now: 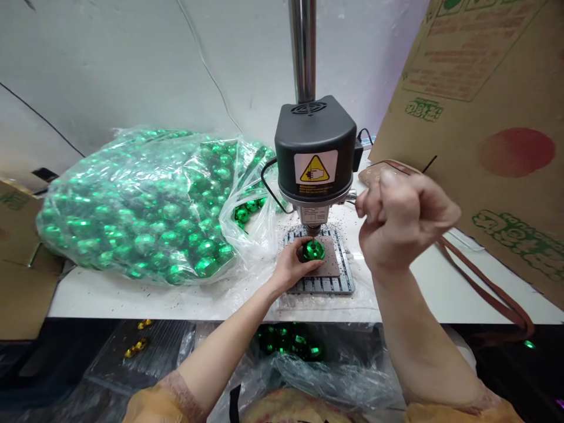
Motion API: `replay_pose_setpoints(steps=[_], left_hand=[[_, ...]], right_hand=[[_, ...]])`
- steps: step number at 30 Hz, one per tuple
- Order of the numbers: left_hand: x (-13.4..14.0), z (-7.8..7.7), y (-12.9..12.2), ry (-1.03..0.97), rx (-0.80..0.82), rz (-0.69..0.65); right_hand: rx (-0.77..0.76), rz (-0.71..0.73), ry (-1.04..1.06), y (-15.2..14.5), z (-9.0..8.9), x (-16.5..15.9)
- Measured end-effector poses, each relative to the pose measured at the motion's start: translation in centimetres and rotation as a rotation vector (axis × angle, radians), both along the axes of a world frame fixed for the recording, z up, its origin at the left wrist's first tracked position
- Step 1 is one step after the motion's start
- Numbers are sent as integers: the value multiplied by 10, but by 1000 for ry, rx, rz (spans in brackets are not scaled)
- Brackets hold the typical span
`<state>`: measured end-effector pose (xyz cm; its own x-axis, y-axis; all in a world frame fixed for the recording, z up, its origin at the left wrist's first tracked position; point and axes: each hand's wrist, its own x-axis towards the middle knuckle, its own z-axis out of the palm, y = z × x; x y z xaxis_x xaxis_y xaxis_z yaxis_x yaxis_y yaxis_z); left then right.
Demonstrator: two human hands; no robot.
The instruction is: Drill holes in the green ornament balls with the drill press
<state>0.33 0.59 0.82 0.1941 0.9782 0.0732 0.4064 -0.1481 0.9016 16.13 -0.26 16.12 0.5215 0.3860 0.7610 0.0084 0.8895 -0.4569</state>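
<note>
Under the chuck of a small black drill press [315, 147], my left hand [293, 263] grips a shiny green faceted ball [314, 250] between thumb and fingers. The ball rests on a flat brownish pad [331, 264] on the slotted grey base [348, 285], directly below the drill; the bit's tip cannot be made out. To the right of the motor housing, my right hand [392, 217] is raised and closed around the press's feed handle. Only a bit of its metal hub [351, 197] shows; the fingers cover the grip.
A large clear bag [141, 211] of green balls lies on the left of the white table [145, 302]. More green balls [291, 341] sit in plastic below the front edge. A cardboard box [497, 117] and a brown strap [489, 282] are at right. Dark shavings dot the tabletop.
</note>
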Motion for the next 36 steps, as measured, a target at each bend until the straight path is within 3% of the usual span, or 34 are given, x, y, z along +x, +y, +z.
replay_pose_setpoints(steps=[3,5,7,9,12,14,15,17,19,21,22,24,25,26,27,28,30,32,36], left_hand=[[5,5,-8,13,12,108],[6,8,-23,2,95,205],[0,5,-46,30,216,223],[-12,-5,-78,134,313,52],[-34,-36,-129,435,333,-487],[-48,-62,-154,676,243,-719],[-53,-75,-163,788,156,-761],[-59,-94,-172,999,-76,-721],[-62,-100,-173,1169,-298,-626],[-61,-87,-166,1239,-393,-622],[-61,-72,-159,1209,-406,-694],[-61,-30,-138,999,-413,-927],[-62,-6,-123,809,-429,-1045],[-65,19,-104,595,-433,-1080],[-68,43,-83,409,-390,-1017],[-71,63,-60,290,-288,-848],[-81,89,-11,271,-20,-351],[-91,95,36,285,91,-104],[-108,72,99,285,167,208]], right_hand=[[-144,39,16,5,25,1],[-175,69,17,9,33,3],[-173,79,24,12,33,3],[-161,74,34,13,31,4],[-147,66,52,12,29,4],[-145,60,53,11,29,4],[-147,57,50,10,29,4],[-147,42,42,9,30,3],[-146,33,33,8,30,3],[-141,33,25,7,29,2],[-137,38,26,7,29,2],[-134,46,25,7,29,2],[-133,46,27,7,29,2],[-134,47,29,7,29,2],[-135,47,31,7,29,2],[-135,45,32,7,29,2],[-137,41,31,8,30,1],[-135,34,26,8,29,2],[-131,30,28,9,28,2]])
